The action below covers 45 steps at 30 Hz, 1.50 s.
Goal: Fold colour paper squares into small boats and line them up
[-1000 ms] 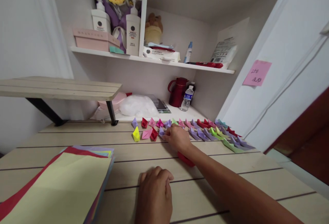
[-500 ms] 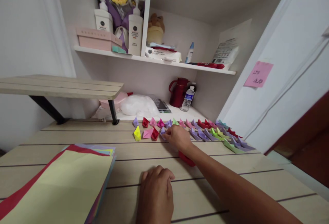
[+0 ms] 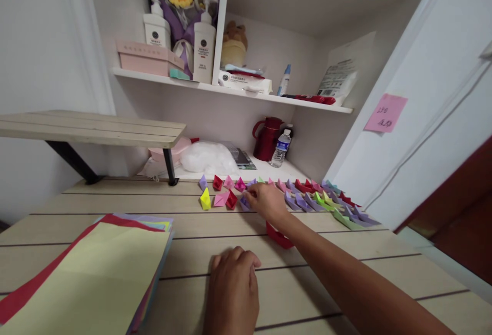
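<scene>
My right hand (image 3: 266, 202) reaches to the back rows of small folded paper boats, fingertips pinched at the top of a purple paper boat (image 3: 244, 204). To its left stand a dark red paper boat (image 3: 231, 200), a pink one (image 3: 221, 199) and a yellow one (image 3: 205, 199). Partly hidden under my right forearm, a larger red paper boat (image 3: 279, 237) sits on the table. My left hand (image 3: 232, 289) rests on the boards in front, its fingers curled in and nothing seen in them. Several boats behind my right hand are partly covered.
A stack of coloured paper (image 3: 92, 268), yellow on top, lies at the left. Behind it stands a raised wooden shelf (image 3: 92, 127) on black legs. More boats (image 3: 303, 202) line the back right. A red jug (image 3: 268, 139) and water bottle (image 3: 281, 148) stand beyond.
My right fingertips have lifted slightly to the top of the purple boat, which sits a little lower in view. My left hand has stayed in place.
</scene>
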Tool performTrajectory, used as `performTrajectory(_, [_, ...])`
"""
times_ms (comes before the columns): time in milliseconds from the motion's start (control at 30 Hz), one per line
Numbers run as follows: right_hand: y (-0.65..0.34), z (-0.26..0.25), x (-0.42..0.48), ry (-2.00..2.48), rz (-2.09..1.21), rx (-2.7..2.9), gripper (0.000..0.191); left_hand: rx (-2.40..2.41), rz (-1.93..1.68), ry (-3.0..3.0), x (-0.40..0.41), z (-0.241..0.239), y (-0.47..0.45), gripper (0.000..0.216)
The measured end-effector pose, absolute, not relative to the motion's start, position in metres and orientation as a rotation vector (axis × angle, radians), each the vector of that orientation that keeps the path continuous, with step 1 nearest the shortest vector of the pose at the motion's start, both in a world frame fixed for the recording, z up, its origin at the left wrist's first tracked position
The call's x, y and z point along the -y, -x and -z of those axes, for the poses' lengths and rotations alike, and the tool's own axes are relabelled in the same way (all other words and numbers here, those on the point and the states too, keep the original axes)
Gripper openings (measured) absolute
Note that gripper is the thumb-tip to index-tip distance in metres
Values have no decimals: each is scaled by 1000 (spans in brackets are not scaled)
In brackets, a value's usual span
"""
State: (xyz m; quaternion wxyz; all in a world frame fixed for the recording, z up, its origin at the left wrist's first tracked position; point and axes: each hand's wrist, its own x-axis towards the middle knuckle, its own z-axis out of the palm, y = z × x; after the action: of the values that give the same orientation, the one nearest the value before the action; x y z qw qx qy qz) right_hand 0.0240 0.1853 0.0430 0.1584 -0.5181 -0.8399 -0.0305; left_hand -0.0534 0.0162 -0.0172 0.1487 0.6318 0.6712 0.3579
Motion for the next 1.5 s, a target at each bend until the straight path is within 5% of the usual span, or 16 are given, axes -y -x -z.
performTrajectory(1500, [48,-57,-218,1292,85,2664,24,-1884,-947,-1781,-11,16,55,34])
